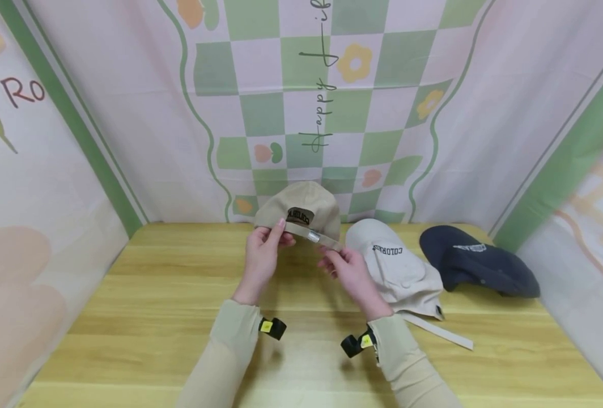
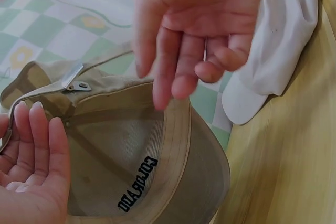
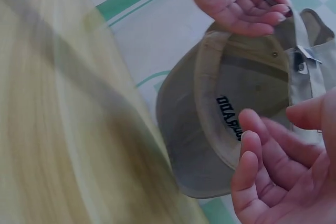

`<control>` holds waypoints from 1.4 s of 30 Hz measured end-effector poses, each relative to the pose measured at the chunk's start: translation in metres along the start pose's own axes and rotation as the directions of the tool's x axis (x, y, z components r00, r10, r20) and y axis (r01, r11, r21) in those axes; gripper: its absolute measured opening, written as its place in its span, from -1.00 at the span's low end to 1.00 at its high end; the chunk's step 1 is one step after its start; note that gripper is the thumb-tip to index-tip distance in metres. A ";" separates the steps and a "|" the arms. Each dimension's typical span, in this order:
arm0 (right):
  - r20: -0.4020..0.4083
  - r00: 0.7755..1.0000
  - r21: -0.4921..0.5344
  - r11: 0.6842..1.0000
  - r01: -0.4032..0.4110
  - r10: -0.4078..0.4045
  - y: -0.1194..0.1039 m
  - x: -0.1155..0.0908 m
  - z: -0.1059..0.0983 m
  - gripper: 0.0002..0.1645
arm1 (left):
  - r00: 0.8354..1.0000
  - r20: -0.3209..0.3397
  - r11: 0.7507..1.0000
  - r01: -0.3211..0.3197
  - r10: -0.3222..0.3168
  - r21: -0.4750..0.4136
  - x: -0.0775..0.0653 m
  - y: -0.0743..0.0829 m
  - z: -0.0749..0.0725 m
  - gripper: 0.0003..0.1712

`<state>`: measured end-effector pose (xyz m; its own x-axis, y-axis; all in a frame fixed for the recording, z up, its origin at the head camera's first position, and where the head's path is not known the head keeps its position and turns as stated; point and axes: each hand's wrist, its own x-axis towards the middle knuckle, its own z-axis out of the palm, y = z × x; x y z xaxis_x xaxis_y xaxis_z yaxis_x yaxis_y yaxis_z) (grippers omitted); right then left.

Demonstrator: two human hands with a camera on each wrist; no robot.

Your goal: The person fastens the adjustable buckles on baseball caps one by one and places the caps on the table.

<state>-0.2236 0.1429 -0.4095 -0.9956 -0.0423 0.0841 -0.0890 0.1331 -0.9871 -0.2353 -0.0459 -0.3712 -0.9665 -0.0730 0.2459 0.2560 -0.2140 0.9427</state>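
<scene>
A beige baseball cap [image 1: 301, 198] is held up at the back of the table, its rear opening and strap facing me. My left hand [image 1: 262, 255] pinches the cap's back strap [image 1: 296, 229] between thumb and fingers, left of the metal buckle [image 1: 314, 236]. On the other side, my right hand [image 1: 349, 272] holds the strap near its free end between thumb and forefinger, the other fingers loosely bent. Both wrist views look into the cap, where dark lettering [image 2: 137, 184] shows inside; the buckle [image 3: 307, 55] sits between the hands.
To the right a white cap [image 1: 403, 266] lies on the wooden table [image 1: 179, 317], its loose strap [image 1: 439, 331] stretched toward the front. Farther right lies a navy cap [image 1: 480, 263]. A patterned cloth [image 1: 260, 73] hangs behind the table, with more cloth at both sides.
</scene>
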 end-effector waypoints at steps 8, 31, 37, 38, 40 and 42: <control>0.070 0.996 -0.083 0.994 0.068 -0.063 0.004 -0.003 0.012 -0.56 | 1.000 0.003 1.000 -0.003 0.003 -0.025 -0.001 0.000 0.003 -0.75; 0.122 0.992 0.785 0.613 -0.086 -0.017 -0.008 0.004 0.018 -0.88 | 0.999 0.043 1.000 0.022 -0.022 0.001 -0.002 -0.008 0.001 -0.71; 0.123 0.992 0.849 0.518 -0.101 -0.007 -0.009 0.005 0.020 -0.94 | 0.998 0.062 1.000 0.030 -0.030 0.007 -0.002 -0.011 0.002 -0.72; 0.120 0.993 0.852 0.514 -0.102 -0.001 -0.009 0.005 0.021 -0.94 | 0.998 0.062 0.999 0.031 -0.031 0.007 -0.002 -0.012 0.002 -0.71; 0.117 0.993 0.859 0.500 -0.107 0.011 -0.010 0.004 0.022 -0.94 | 0.998 0.061 0.999 0.033 -0.034 0.012 -0.002 -0.013 0.002 -0.70; 0.118 0.993 0.868 0.483 -0.112 0.019 -0.010 0.004 0.022 -0.92 | 0.997 0.063 0.999 0.037 -0.038 0.022 -0.003 -0.013 0.002 -0.69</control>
<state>-0.2259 0.1195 -0.4021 -0.9865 -0.1562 0.0490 0.0951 -0.7905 -0.6050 -0.2361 -0.0410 -0.3837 -0.9748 -0.0028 0.2232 0.2195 -0.1953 0.9559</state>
